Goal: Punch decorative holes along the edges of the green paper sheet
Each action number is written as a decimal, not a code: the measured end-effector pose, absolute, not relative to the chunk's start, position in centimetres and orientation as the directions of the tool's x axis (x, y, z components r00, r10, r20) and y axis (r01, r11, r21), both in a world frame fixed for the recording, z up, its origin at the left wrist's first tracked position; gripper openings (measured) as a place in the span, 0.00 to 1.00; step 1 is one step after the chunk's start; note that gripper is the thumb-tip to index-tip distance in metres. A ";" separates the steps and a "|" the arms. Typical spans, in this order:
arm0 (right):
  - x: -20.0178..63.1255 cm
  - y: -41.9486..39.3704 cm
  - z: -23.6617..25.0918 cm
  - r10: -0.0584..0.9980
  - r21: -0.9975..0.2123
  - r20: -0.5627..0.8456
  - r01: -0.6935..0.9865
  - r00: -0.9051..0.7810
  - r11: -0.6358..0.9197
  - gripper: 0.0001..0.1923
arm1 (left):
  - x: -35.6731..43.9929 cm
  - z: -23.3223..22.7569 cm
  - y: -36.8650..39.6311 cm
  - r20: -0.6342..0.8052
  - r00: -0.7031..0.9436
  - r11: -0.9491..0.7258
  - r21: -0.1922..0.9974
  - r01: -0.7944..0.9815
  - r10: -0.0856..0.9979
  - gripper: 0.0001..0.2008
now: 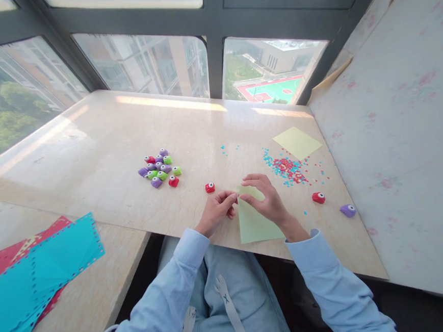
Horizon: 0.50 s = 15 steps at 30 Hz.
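Thumb and forefinger of my left hand [219,209] are pinched together at the left edge of a pale yellow-green sheet of paper [259,224]; whatever sits in the pinch is too small to make out. Over the upper part of that sheet is my right hand [266,199], its fingers bent but apart and its thumb tip close to the left fingertips. The sheet lies at the table's front edge, partly covered by the right hand. Just beyond my left hand stands a small red craft punch [210,187].
Several purple, green and red craft punches [159,166] cluster left of centre. Red and blue paper bits [289,171] lie scattered at right, near a yellow sheet [297,143], a red punch [318,198] and a purple punch [347,210]. Punched blue paper [56,266] lies far left.
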State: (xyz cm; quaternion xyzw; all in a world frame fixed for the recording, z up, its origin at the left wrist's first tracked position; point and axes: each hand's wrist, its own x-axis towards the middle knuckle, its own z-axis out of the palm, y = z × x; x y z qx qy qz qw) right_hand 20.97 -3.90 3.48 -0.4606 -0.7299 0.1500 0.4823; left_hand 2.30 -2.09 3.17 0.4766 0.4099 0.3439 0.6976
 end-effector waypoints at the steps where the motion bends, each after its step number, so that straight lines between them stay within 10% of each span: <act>1: 20.9 -4.2 3.7 0.811 -0.637 0.572 0.558 -0.120 0.532 0.11 | 2.3 3.1 -2.1 -0.241 0.405 0.305 0.947 -0.099 0.882 0.20; 15: 15.8 -9.2 3.8 0.892 -0.500 0.437 0.856 0.117 0.133 0.06 | 2.3 2.9 -2.3 -0.224 0.435 0.284 0.956 -0.077 0.872 0.18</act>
